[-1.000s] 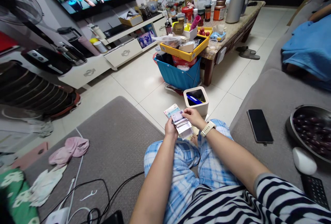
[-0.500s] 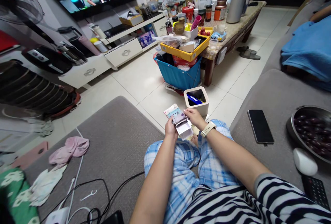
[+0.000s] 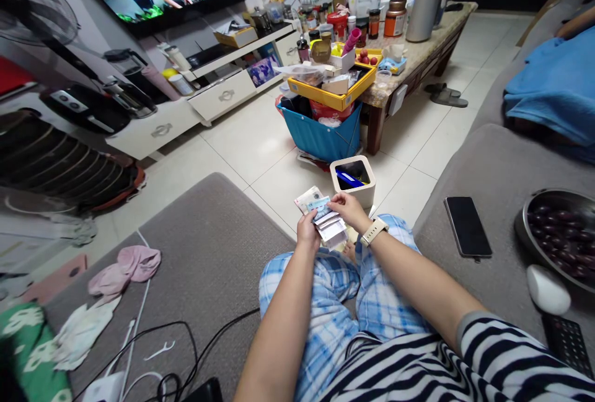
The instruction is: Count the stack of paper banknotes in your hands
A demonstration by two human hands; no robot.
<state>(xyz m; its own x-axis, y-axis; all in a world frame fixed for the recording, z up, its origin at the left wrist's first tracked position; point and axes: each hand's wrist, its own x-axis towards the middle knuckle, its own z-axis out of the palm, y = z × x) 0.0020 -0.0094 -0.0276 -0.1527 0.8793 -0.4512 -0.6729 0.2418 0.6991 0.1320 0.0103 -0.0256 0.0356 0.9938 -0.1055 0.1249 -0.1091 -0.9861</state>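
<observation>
Clasping fanned paper banknotes point(image 3: 332, 230) in the left hand point(image 3: 307, 233), pinching the top one with the right hand point(image 3: 349, 209). Newly baring a bluish note point(image 3: 318, 205), one more leafed past

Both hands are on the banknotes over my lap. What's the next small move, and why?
Probably peel the top one off the banknotes with the right hand, drawing it rightward. The left hand pinches the fanned stack at its near end above the lap, and the right fingertips rest on the uppermost note.
</observation>
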